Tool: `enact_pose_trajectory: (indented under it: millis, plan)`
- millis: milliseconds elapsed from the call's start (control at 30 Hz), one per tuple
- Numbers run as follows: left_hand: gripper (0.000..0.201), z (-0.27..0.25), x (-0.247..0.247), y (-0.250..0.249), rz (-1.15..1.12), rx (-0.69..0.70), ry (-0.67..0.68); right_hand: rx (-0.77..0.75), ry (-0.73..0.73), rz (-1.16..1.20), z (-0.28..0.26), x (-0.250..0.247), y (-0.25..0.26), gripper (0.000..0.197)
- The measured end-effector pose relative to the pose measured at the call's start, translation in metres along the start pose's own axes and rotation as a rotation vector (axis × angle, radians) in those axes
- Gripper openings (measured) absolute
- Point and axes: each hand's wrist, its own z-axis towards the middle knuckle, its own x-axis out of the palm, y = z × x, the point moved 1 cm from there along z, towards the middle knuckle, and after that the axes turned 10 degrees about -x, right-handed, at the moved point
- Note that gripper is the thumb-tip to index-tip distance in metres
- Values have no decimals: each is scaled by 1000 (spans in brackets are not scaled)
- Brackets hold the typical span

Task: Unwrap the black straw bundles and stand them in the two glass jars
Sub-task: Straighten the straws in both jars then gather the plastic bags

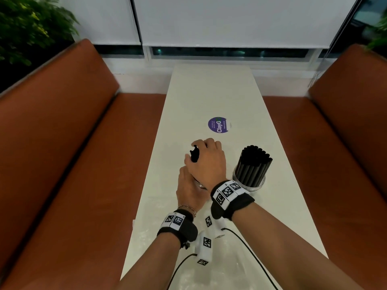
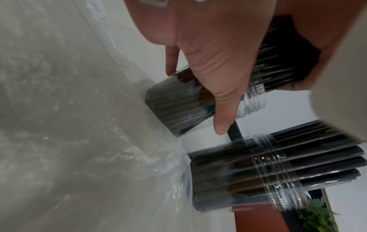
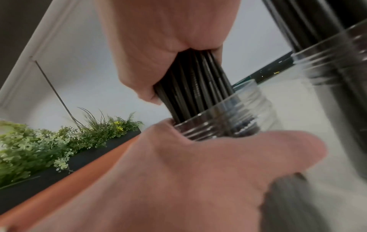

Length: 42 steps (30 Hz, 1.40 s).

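Note:
On the white table (image 1: 209, 95) my left hand (image 1: 188, 189) wraps its thumb and fingers round a clear glass jar (image 2: 172, 103) with a threaded neck, standing upright. My right hand (image 1: 206, 162) grips a bundle of thin black straws (image 3: 194, 87) from above, and their lower ends sit inside that jar (image 3: 238, 113). Their tops (image 1: 194, 153) poke out past my right fingers. Just to the right stands a second glass jar (image 1: 249, 181) full of thicker black straws (image 1: 255, 160), upright and untouched.
Crumpled clear plastic wrap (image 1: 209, 268) lies on the table's near end, under my forearms. A round purple sticker (image 1: 218, 124) sits beyond the hands. Orange benches (image 1: 62, 164) flank the narrow table on both sides. Thin black cables (image 1: 251, 254) trail from my wristbands.

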Motion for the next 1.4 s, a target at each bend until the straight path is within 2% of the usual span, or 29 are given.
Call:
enact_pose_trajectory:
  millis: [67,200,267,333,400,467,633,733,800,900,1033,1133,1300,1400]
  plan:
    - [67,-3,-1,-3,30,-30,22,26,-43,-12,4,2,6,26]
    - [58,2,-2,-5,33,-80,58,21,-128,-17,14,2,7,32]
    - [56,1,-2,-4,8,-66,23,-25,-128,-80,16,6,3,26]
    - [62,-3,0,-2,1,-20,-3,-74,-87,-176,16,9,-2,22]
    - [64,-5,0,-2,7,-3,-18,-78,8,-258,15,10,-2,41]
    - [61,-4,1,-2,0,-14,-13,-37,64,-275,15,8,0,51]
    - [59,2,1,-3,12,-81,52,28,44,-248,15,9,8,28]
    - [54,3,1,-3,-28,-118,60,21,12,-220,16,6,9,39]
    - [52,0,1,-3,-54,-122,44,13,109,-236,19,4,7,35]
    - [63,-5,3,-1,-76,-80,14,-25,190,-237,21,-1,1,39]
    - [84,-10,3,-3,-89,-52,8,-38,254,-99,22,-9,-4,50]
    - [99,-12,4,-2,-93,-27,-2,-42,239,-91,24,-11,-7,43]
    - [92,-10,4,-4,-47,-61,3,-14,189,-104,26,-13,-6,25]
    - [88,-2,7,-3,-28,-92,20,21,167,-75,26,-12,-3,25]
